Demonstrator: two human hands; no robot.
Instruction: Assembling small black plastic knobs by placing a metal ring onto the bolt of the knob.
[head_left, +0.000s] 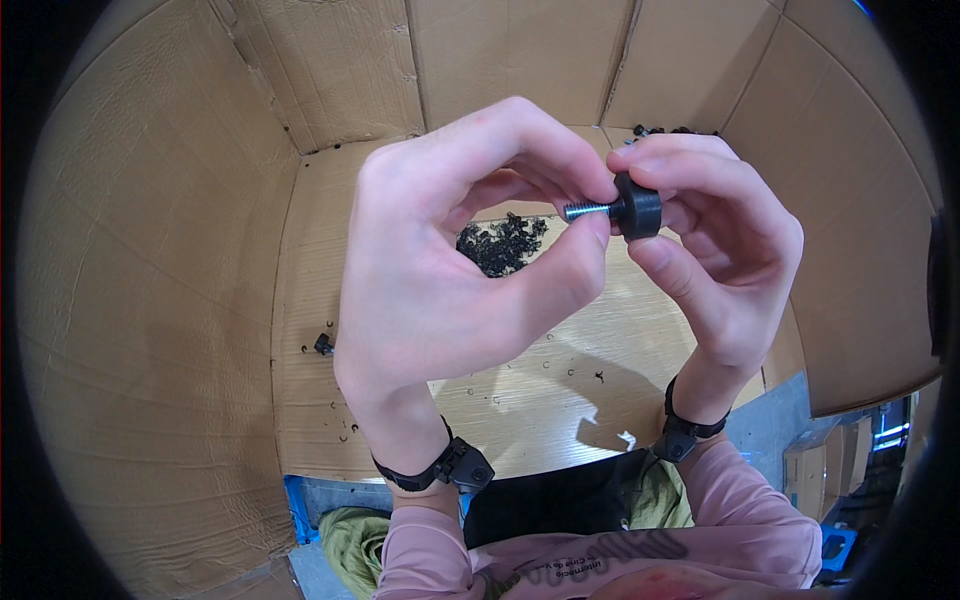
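A black round knob (641, 207) with a silver threaded stud (585, 211) is held up between my two hands, the stud lying level and aimed left. My right hand (745, 235) pinches the knob's head between thumb and fingers. Thumb and index finger of my left hand (430, 290) close around the stud beside the head. Whether a small clip also sits between those fingertips, I cannot tell. Behind my left hand lies a heap of small black clips (500, 245) on the wooden tabletop (520, 430), partly hidden by the fingers.
Cardboard walls (150, 300) rise on the left, back and right of the work area. More dark parts (670, 131) lie at the far edge behind my right hand. A black piece (323, 344) sits left, with several loose C-shaped clips scattered over the surface.
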